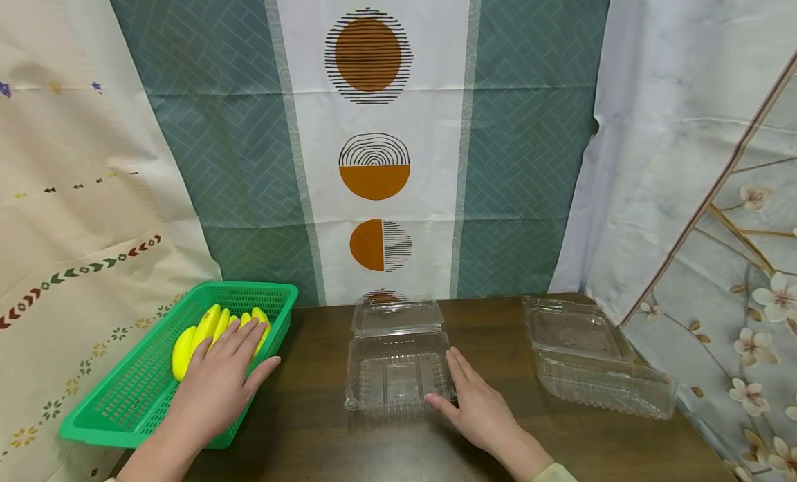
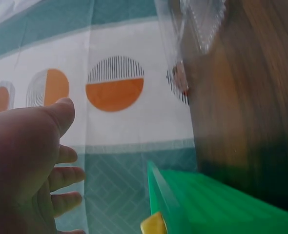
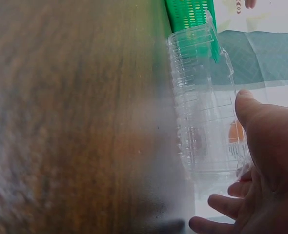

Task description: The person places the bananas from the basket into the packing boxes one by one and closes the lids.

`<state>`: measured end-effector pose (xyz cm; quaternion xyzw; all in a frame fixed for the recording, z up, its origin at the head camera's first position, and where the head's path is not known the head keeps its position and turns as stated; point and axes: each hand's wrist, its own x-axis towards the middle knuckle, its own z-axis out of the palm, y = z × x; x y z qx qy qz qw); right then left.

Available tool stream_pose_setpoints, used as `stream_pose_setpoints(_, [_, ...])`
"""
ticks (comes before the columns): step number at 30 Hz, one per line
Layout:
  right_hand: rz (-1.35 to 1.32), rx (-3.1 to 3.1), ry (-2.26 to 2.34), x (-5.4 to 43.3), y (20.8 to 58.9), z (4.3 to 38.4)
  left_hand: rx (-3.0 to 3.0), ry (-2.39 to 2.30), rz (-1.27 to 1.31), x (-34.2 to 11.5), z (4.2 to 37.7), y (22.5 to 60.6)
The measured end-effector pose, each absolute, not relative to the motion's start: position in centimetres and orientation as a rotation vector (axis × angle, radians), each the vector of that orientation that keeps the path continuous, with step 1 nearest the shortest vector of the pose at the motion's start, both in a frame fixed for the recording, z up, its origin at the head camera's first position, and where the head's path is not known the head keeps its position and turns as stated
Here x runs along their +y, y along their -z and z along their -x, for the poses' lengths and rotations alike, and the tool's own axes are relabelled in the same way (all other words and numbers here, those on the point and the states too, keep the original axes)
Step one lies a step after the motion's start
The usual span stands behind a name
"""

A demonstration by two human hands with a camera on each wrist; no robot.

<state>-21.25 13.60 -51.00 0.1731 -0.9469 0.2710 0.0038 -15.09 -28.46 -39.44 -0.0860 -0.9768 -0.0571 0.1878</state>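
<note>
My left hand [image 1: 218, 385] hovers over the green basket [image 1: 140, 361], fingers extended over the yellow bananas [image 1: 207, 328] and partly hiding them. In the left wrist view that hand [image 2: 24, 156] has its thumb and fingers apart and holds nothing. A clear plastic clamshell box [image 1: 398, 375] stands in the middle of the table with its lid [image 1: 398, 317] tipped back. At the box's right side is my right hand [image 1: 479, 413], fingers nearly straight. The right wrist view shows this hand [image 3: 276, 151] close beside the box wall [image 3: 207, 107]; firm contact is hard to tell.
A second clear clamshell box [image 1: 600, 382], its lid folded back, stands at the right of the brown table [image 1: 311, 427]. Patterned cloth [image 1: 523, 157] hangs behind, and more cloth flanks both sides. The basket sits against the left cloth.
</note>
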Motion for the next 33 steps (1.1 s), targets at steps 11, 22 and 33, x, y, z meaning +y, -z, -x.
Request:
stream_pose_setpoints(11, [-0.539, -2.956, -0.84, 13.7, 51.2, 21.1, -2.773, 0.114, 0.226, -30.8, 15.7, 39.4])
stream_pose_setpoints(22, [-0.541, -2.955, -0.865, 13.7, 51.1, 21.2, -2.789, 0.072, 0.222, -32.4, 16.2, 38.5])
stream_pose_setpoints(33, [-0.54, -2.895, -0.812, 13.6, 51.1, 21.3, -2.807, 0.051, 0.193, -33.5, 16.3, 38.2])
